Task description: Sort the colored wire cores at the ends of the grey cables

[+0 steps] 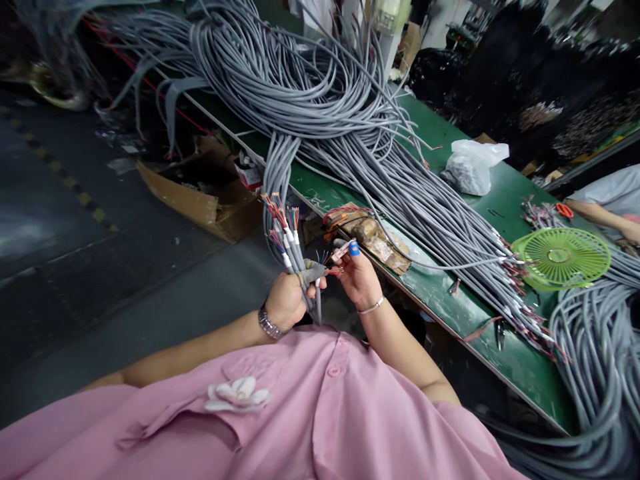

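Note:
My left hand [290, 299], with a metal watch at its wrist, is closed around several grey cables [296, 253]. Their stripped ends fan upward in red, blue and copper-tipped wires [276, 205]. Grey wrapping covers the thumb. Just to the right, my right hand [359, 279] pinches a small pinkish-white piece [341, 252], too small to identify, beside thin coloured wires at the left thumb. Blue tape wraps one of its fingertips. A large coil of grey cables [280, 80] lies on the green table [537, 383] ahead, their wire ends spread toward the right.
A green fan [561, 257], a white plastic bag [473, 165] and orange-handled scissors [564, 210] are on the table. A brown taped bundle [373, 235] lies near its edge. An open cardboard box [195, 207] sits at left below. Another person's arm [603, 217] shows at far right.

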